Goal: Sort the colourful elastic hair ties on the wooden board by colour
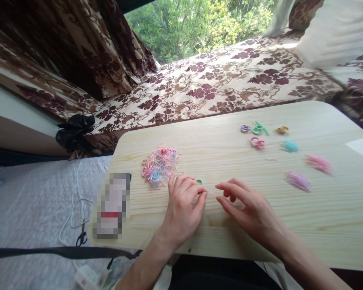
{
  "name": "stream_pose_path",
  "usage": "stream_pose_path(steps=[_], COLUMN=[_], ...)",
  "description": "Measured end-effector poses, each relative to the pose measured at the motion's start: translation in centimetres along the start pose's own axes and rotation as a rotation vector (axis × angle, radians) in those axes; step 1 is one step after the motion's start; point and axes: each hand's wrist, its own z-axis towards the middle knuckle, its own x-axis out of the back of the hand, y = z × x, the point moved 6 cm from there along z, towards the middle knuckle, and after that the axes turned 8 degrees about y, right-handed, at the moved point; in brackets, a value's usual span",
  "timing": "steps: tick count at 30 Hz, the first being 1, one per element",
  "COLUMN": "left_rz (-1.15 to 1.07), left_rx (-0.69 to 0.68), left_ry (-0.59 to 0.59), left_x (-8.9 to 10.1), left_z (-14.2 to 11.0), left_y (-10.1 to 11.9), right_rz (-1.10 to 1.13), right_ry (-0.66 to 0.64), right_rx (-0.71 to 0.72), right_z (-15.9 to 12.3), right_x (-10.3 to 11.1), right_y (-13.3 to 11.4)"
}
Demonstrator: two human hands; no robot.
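My left hand (186, 200) rests low over the table, thumb and forefinger pinched together. A faint thin pale strand (211, 192) shows at those fingertips; its kind is too small to tell. Just beyond them lies a small green ring-shaped hair tie (199, 181). My right hand (245, 199) is a short gap to the right, its thumb and fingers apart with nothing visible between them. To the left of my left hand is a tangled pile (160, 163) of pink, blue and yellow thin strands, with some ring-shaped ties mixed in.
At the right lie pink strands (319, 164), purple strands (298, 181) and a turquoise bunch (289, 146). Behind them are purple (245, 128), green (259, 128), pink (257, 143) and tan ties (282, 129). A blurred-out phone-like object (111, 205) lies on the table's left edge; scissors (82, 237) are beyond it.
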Motion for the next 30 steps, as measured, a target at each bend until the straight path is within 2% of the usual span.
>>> stream_pose_path(steps=[4,10,14,23,30], left_rz=[-0.036,-0.066,-0.045,0.024,0.057], left_rx=[0.011,-0.023,-0.024,-0.046,-0.082], left_ry=[-0.062,-0.057,-0.012,0.045,0.062], left_x=[-0.4,-0.7,-0.7,-0.3,-0.5], left_z=[0.2,0.6,0.6,0.2,0.2], left_y=[0.4,0.7,0.4,-0.1,-0.4], right_rz=[-0.099,-0.116,-0.122,-0.352,-0.445], right_ry=[0.073,0.106,0.163,0.354,0.342], right_rx=[0.138,0.175,0.116,-0.139,-0.230], right_z=[-0.2,0.0,0.0,-1.7,-4.0], right_x=[0.5,1.2,2.8,9.6,11.3], right_y=[-1.1,-1.6,-0.4,4.9,6.2])
